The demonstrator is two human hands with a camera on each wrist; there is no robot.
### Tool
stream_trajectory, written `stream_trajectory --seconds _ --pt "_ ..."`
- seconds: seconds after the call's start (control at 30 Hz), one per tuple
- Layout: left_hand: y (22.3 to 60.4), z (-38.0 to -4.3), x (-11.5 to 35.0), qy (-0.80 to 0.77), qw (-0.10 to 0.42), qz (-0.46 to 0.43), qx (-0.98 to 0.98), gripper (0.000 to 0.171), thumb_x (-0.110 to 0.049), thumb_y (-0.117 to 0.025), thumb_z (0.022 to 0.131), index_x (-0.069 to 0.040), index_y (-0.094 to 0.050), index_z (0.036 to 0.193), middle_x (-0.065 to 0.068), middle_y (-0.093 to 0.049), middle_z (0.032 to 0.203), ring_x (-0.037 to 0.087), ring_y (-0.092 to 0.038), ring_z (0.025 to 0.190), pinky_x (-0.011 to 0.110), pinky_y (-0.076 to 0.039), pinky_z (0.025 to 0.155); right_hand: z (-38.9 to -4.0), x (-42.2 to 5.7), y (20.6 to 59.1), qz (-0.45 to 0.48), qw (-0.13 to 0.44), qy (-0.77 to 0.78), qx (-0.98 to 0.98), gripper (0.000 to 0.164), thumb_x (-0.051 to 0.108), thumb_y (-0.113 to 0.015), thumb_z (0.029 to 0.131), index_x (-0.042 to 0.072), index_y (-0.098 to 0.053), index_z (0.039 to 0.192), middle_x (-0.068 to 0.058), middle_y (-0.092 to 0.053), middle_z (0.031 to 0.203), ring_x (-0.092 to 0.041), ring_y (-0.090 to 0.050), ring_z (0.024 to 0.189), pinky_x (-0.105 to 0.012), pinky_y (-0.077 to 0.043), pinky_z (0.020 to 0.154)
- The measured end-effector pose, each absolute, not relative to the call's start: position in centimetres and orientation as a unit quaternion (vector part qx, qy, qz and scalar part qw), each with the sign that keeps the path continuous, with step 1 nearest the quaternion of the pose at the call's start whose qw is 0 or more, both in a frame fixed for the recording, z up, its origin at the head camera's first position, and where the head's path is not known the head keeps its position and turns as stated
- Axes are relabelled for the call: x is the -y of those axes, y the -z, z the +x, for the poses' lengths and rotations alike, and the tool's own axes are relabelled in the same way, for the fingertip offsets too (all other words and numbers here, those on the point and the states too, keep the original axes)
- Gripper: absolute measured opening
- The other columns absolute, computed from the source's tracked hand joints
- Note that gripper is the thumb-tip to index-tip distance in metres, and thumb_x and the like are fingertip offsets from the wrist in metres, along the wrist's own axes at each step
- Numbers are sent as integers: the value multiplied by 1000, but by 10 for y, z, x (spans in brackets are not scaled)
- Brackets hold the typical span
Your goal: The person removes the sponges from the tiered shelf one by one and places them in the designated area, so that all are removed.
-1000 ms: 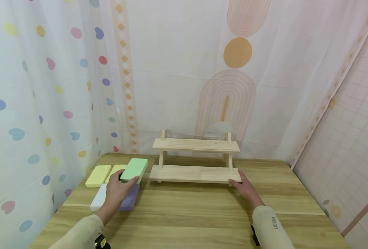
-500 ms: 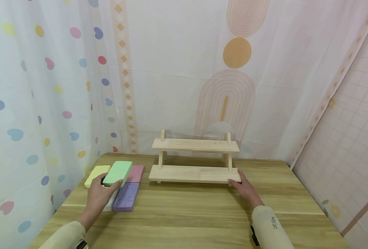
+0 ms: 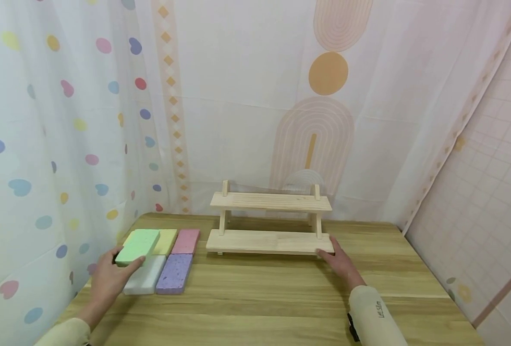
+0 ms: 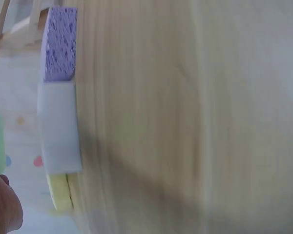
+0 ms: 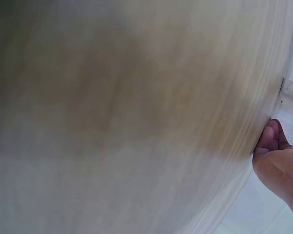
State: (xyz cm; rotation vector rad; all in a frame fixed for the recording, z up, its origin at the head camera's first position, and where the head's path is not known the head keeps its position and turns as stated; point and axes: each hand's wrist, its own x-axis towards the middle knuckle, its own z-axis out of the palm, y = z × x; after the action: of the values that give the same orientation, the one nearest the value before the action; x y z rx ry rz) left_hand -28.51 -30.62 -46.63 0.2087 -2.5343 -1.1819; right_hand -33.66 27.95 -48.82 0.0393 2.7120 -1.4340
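Note:
My left hand (image 3: 107, 278) grips a green sponge (image 3: 138, 244) by its near end, thumb on one side and fingers on the other. The sponge is raised above a block of sponges at the table's left: a white one (image 3: 145, 278), a purple one (image 3: 175, 273), a pink one (image 3: 187, 240) and a yellow one (image 3: 166, 240). Another yellow sponge (image 4: 61, 192) is mostly hidden beneath the green one. At the right end of a two-tier wooden shelf (image 3: 261, 240), my right hand (image 3: 341, 263) holds the lower board, thumb at its front edge.
The shelf stands near the back of the wooden table (image 3: 255, 302). A dotted curtain (image 3: 65, 144) hangs along the left, and a pale patterned curtain (image 3: 247, 120) behind the table. A grid-patterned sheet (image 3: 489, 192) is on the right.
My left hand has carried the green sponge leftward and lower, from over the pink sponge to over the far-left yellow one. My right hand stays at the shelf.

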Motion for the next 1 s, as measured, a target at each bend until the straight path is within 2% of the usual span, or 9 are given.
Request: stream_trajectory --seconds 0.33,0.43,0.53,0.67,0.77,0.9,1.0 --pt "474 -271 335 404 154 92 897 86 -44 -69 92 20 -36 138 39 -43 133 47 -44 117 57 -36 92 -339 -280 491 19 47 486 -872 91 52 -53 99 10 1 160 -26 -4 162 -48 -6 145 -65 -12 112" --pt "477 -268 341 402 154 98 897 87 -44 -68 92 21 -34 138 41 -41 134 49 -43 118 58 -34 94 -340 -280 491 21 49 488 -871 92 52 -53 99 10 1 160 -26 -4 162 -48 -6 145 -65 -11 113" --pt "480 -266 348 393 157 98 901 88 -45 -67 92 22 -34 138 44 -39 135 55 -39 122 61 -21 108 -340 -280 491 23 50 488 -871 92 53 -53 99 10 1 159 -27 -4 161 -49 -6 145 -65 -11 113" --pt "485 -263 357 388 156 103 902 88 -45 -67 92 21 -33 139 46 -33 139 63 -18 134 62 1 114 -338 -280 490 25 50 488 -871 92 52 -54 99 10 1 160 -27 -4 161 -48 -6 145 -64 -12 113" --pt "487 -260 361 390 152 109 902 87 -45 -67 92 19 -33 140 45 -31 141 63 -7 137 62 -2 114 -337 -280 490 24 50 487 -872 92 53 -54 98 10 1 160 -26 -4 162 -49 -6 145 -65 -12 113" --pt "489 -257 363 386 154 99 904 83 -44 -67 92 17 -35 139 44 -32 141 61 -11 138 61 -3 115 -337 -280 490 21 49 485 -873 93 54 -53 98 10 1 160 -27 -4 161 -50 -6 145 -65 -12 112" --pt "490 -256 365 393 144 96 903 85 -44 -67 93 16 -33 142 44 -28 145 58 -4 140 63 -3 114 -336 -279 489 21 48 485 -873 93 54 -53 98 10 1 160 -27 -4 161 -49 -6 145 -65 -12 112"
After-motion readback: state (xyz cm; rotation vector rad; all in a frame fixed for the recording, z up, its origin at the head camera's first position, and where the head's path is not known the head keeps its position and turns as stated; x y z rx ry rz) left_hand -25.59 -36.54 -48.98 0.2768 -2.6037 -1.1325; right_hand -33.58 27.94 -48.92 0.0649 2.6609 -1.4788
